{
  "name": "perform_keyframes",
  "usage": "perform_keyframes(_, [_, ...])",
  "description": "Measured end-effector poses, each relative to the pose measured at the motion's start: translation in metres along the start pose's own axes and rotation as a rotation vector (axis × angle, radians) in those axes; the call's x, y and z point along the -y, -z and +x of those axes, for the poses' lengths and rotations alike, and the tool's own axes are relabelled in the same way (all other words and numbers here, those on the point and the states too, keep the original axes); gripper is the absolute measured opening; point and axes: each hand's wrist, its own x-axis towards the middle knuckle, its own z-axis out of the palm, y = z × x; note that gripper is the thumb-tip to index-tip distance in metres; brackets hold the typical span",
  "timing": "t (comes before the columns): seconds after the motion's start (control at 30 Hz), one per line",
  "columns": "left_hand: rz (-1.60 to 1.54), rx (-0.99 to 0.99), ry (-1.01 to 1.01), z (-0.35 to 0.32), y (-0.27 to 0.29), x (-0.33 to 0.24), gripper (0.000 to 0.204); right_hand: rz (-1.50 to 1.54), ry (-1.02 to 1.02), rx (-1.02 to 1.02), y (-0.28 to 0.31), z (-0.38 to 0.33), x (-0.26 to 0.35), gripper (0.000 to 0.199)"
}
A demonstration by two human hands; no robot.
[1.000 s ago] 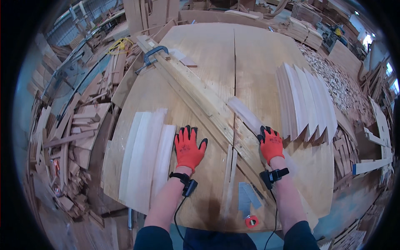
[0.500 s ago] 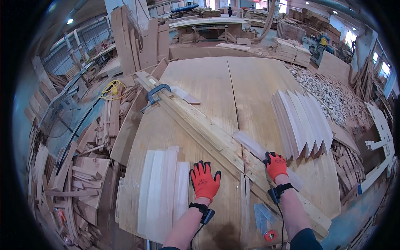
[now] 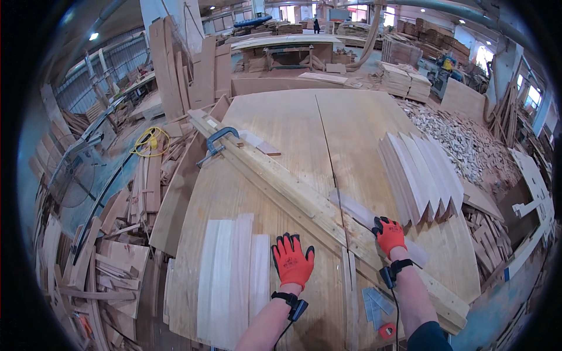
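Note:
My left hand (image 3: 293,262), in a red glove with black fingertips, lies palm down with its fingers spread on the large wooden tabletop (image 3: 234,187). Just left of it are several pale wooden strips (image 3: 225,269) side by side. My right hand (image 3: 390,235), gloved alike, has its fingers bent over a pale narrow board (image 3: 356,209). That board lies along the right side of a long wooden beam (image 3: 281,184), which crosses the tabletop diagonally. A blue C-clamp (image 3: 221,142) sits on the beam's far end. The underside of my right hand is hidden.
Several curved pale boards (image 3: 418,175) stand grouped at the right. A set square (image 3: 376,304) and a red tape measure (image 3: 387,330) lie near my right forearm. A small board piece (image 3: 260,142) lies by the clamp. Wood scraps (image 3: 462,140) heap beyond the tabletop.
The view has shifted slightly, so the tabletop sits a little lower in the picture. My left hand stays spread by the strips, and my right hand stays on the narrow board.

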Motion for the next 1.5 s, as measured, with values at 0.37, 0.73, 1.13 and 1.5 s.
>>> perform_keyframes(0.37, [0.03,0.01,-0.009,-0.002,0.005,-0.008,0.072,-0.014,-0.017,0.011,0.007,-0.003,-0.002,0.051])
perform_keyframes(0.73, [0.06,-0.044,-0.024,0.003,0.008,-0.003,0.065,-0.124,0.056,0.004,0.008,-0.003,0.011,0.049])
perform_keyframes(1.13, [0.068,0.098,0.024,0.023,0.022,-0.011,0.068,-0.266,-0.036,0.238,0.072,0.041,0.034,0.062])
perform_keyframes(1.5, [-0.147,-0.078,-0.123,0.133,0.0,-0.068,0.064,-0.222,0.127,0.12,0.057,0.004,0.015,0.053])
